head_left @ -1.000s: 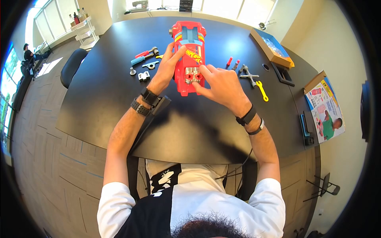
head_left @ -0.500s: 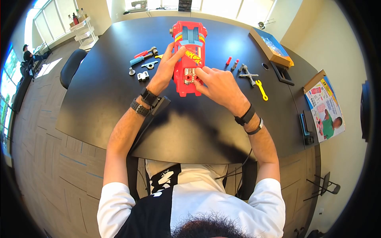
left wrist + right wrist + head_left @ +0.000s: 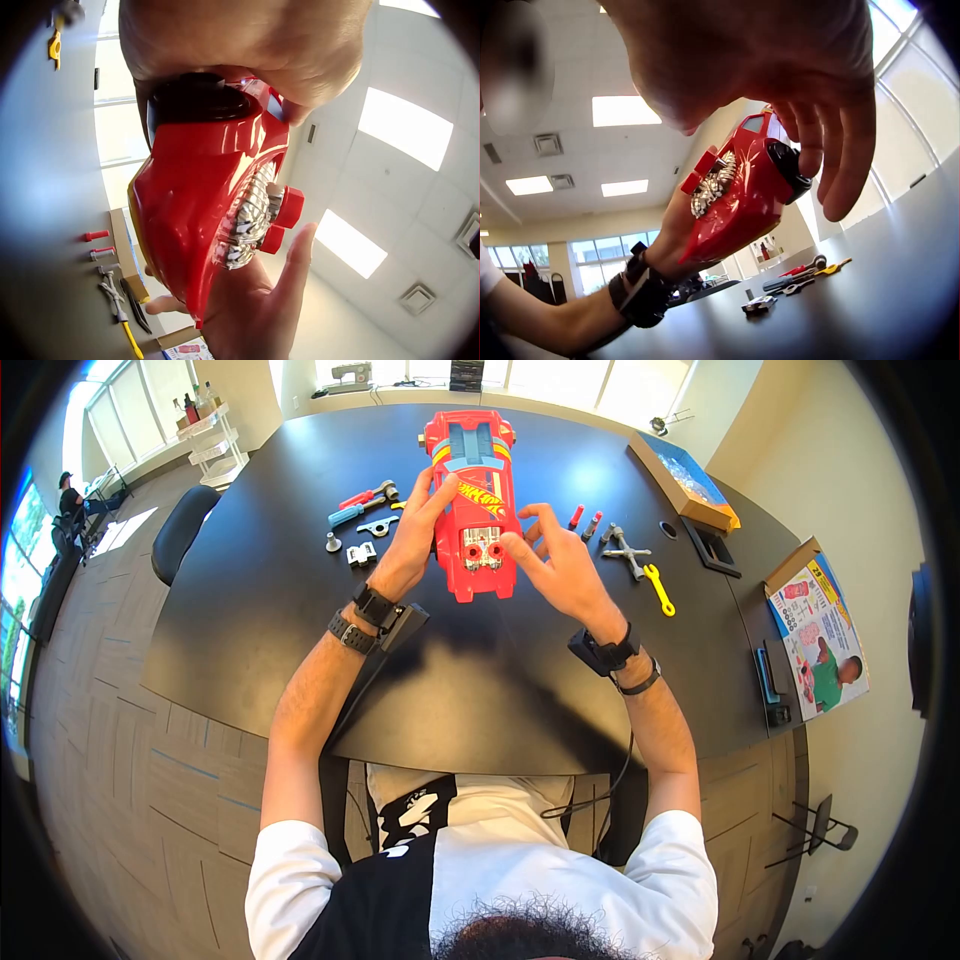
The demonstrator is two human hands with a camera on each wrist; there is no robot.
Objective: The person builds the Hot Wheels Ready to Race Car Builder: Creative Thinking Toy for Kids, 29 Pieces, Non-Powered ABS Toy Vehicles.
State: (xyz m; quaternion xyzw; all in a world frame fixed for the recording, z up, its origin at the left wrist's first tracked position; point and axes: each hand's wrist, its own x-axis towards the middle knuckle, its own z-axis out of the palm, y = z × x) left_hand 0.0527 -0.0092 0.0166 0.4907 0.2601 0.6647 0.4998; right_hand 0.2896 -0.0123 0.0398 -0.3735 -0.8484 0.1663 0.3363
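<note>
A red toy car [image 3: 477, 510] with a silver engine piece [image 3: 483, 548] near its front is held above the dark table. My left hand [image 3: 410, 540] grips the car's left side, thumb on top. Beside the car's right side my right hand [image 3: 565, 570] has its fingers spread and holds nothing. In the left wrist view two red caps [image 3: 289, 208] stick out from the silver engine [image 3: 251, 217]. The right wrist view shows the car [image 3: 742, 202] beyond the right hand [image 3: 780, 82], with a black wheel [image 3: 786, 169] near the fingers.
Left on the table [image 3: 250, 640] lie a hammer [image 3: 385, 488], a blue-handled tool [image 3: 347, 514] and a white piece [image 3: 361, 554]. To the right are red-tipped pieces [image 3: 576, 516], a grey cross wrench [image 3: 627, 552], a yellow wrench [image 3: 660, 590], an open box [image 3: 715, 515] and a printed box [image 3: 820, 630].
My right hand has come off the engine area and moved right, its fingers spreading. The car has shifted slightly left, still in my left hand.
</note>
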